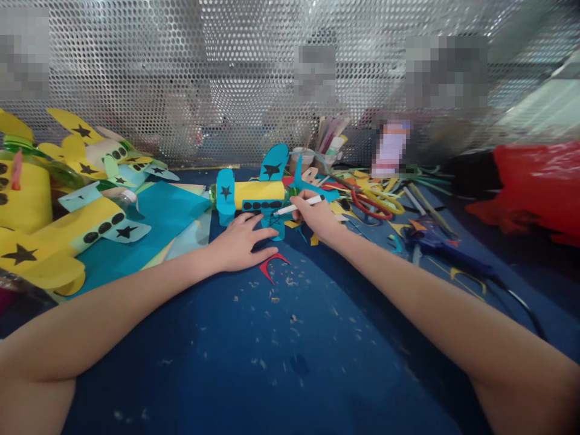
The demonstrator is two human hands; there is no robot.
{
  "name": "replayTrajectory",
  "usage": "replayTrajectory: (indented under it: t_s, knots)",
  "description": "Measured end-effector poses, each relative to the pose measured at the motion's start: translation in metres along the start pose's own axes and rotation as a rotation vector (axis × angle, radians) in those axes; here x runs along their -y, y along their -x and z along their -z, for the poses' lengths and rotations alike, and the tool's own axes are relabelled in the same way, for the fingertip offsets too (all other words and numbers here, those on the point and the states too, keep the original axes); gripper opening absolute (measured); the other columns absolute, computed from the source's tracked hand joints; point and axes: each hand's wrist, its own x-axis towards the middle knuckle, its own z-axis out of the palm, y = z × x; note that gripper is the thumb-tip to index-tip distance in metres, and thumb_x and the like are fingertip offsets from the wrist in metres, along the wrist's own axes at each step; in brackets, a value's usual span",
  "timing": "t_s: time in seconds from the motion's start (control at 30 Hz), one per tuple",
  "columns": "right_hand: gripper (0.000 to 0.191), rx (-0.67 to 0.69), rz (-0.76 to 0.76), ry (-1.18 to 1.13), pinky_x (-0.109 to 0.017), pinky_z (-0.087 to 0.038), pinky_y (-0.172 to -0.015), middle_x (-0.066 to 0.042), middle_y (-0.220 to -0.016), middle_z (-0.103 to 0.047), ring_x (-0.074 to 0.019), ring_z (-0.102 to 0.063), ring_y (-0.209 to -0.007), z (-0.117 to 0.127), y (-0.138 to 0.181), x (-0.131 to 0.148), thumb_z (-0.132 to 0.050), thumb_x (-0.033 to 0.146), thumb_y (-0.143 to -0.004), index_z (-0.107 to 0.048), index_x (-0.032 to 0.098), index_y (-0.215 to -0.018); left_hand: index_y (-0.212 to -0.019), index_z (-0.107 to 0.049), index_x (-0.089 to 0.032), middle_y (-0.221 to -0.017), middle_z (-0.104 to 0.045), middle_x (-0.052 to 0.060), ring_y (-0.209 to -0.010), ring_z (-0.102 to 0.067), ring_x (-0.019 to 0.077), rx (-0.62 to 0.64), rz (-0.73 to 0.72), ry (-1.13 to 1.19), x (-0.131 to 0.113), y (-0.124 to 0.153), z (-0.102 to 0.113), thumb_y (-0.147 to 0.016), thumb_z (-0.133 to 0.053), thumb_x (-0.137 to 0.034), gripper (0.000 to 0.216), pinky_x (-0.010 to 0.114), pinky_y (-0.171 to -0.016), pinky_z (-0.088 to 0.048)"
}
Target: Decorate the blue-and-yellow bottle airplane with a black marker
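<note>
A paper aeroplane point(254, 194) with a yellow body, blue wings and black stars lies on the dark blue table point(290, 350). My left hand point(240, 243) rests flat on the table with fingers spread, its fingertips pressing the near blue wing point(273, 225). My right hand point(317, 214) pinches a white marker pen point(296, 207), the tip touching that wing where a star outline shows. A red paper scrap point(272, 264) lies just in front of my left hand.
Several finished yellow and blue paper planes point(67, 199) are piled at the left on blue sheets point(167, 217). Scissors point(376, 205), paper offcuts, a cup of sticks point(317, 154) and a blue glue gun point(435, 241) lie to the right. A red bag point(539, 187) sits far right. A perforated metal screen point(226, 72) closes the back.
</note>
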Motion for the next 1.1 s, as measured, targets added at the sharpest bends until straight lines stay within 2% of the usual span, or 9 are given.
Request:
replayTrajectory:
  t_s: [0.77,1.1]
  knots:
    - [0.027,0.003,0.022,-0.009,-0.024,-0.033,-0.048,0.005,-0.043,-0.052,-0.0099,-0.042,-0.044,0.0002,-0.0013,-0.0028,-0.060,0.024,-0.082,-0.044,0.023,-0.060,-0.133,-0.062,-0.031,-0.153,-0.046,0.009,-0.143,-0.034,0.0376,0.011,0.015,0.020,-0.0007,0.0003,0.0011,-0.096,-0.046,-0.059,0.049,0.058,-0.115,-0.033]
    - [0.027,-0.008,0.002,0.024,-0.024,-0.031,-0.047,0.005,-0.044,-0.052,-0.0091,-0.039,-0.043,0.0003,0.0020,0.0035,-0.058,0.021,-0.082,-0.044,0.023,-0.059,-0.133,-0.062,-0.032,-0.154,-0.046,0.008,-0.143,-0.034,0.0368,-0.003,0.006,0.029,0.0000,0.0011,-0.0002,-0.096,-0.047,-0.060,0.048,0.058,-0.116,-0.032]
